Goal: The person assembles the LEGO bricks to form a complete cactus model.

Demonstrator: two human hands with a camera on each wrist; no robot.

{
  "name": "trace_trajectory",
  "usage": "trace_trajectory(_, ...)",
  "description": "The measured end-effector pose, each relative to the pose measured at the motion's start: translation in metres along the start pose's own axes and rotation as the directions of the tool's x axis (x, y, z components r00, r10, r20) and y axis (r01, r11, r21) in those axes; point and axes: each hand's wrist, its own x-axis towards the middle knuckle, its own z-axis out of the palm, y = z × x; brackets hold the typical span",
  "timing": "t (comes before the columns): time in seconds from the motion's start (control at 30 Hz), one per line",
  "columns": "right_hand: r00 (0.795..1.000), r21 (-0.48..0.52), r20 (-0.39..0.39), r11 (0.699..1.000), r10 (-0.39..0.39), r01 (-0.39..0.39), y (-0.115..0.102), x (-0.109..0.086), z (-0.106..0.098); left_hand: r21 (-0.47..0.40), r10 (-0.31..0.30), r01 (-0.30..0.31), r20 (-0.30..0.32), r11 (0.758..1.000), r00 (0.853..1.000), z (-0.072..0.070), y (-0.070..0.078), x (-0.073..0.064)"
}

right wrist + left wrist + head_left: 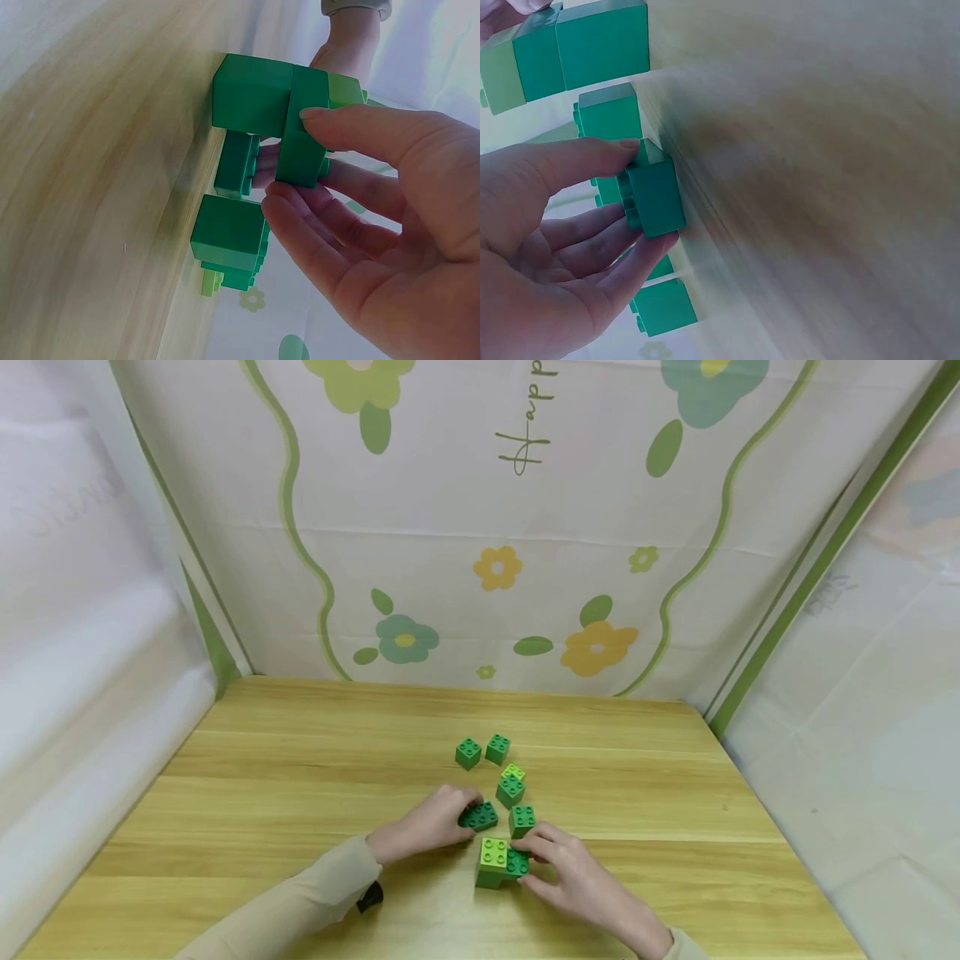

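Note:
My left hand (438,817) pinches a dark green building brick (483,815) between thumb and fingers, low over the table; the left wrist view shows this brick (658,196) with its studs facing the palm. Nearer me stands a stack of bricks: a tall green brick (488,879) below, a dark green brick (304,142) across it, a lime brick (493,850) on top. The middle brick juts out to the right. Its overhanging end is held by my right hand (570,872), thumb on one side and fingertips on the other.
Just beyond the stack is a loose green brick (522,821). Farther back, another green brick (511,791) stands close in front of a lime brick (513,771). Two more green bricks (468,753) lie behind. A floral cloth (570,585) hangs along the wooden table's (637,760) far edge.

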Motion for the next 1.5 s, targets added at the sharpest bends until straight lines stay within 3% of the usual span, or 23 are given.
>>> trace_trajectory(0.47,1.0,0.005,0.017,1.0,0.023,-0.023,-0.003,0.0,-0.003,-0.027,-0.001,0.001,-0.004,1.0,1.0,-0.004,-0.001,-0.001)
trace_trajectory(0.73,0.999,-0.005,0.029,0.999,0.042,-0.042,-0.003,0.001,-0.002,-0.059,0.001,-0.003,-0.044,0.998,0.999,-0.018,-0.004,-0.005)
trace_trajectory(1.0,0.996,0.0,0.054,0.997,0.076,-0.076,-0.004,0.002,-0.002,-0.069,-0.014,0.012,-0.036,0.998,0.999,-0.032,-0.001,-0.013)
trace_trajectory(1.33,0.996,-0.003,0.05,0.997,0.073,-0.073,-0.004,0.002,-0.003,0.005,0.075,-0.075,-0.07,0.997,0.995,-0.045,0.013,-0.024)
trace_trajectory(1.5,0.998,-0.005,0.033,0.999,0.046,-0.045,-0.003,0.002,-0.002,0.004,0.113,-0.113,-0.056,0.994,0.992,-0.05,0.022,-0.028)
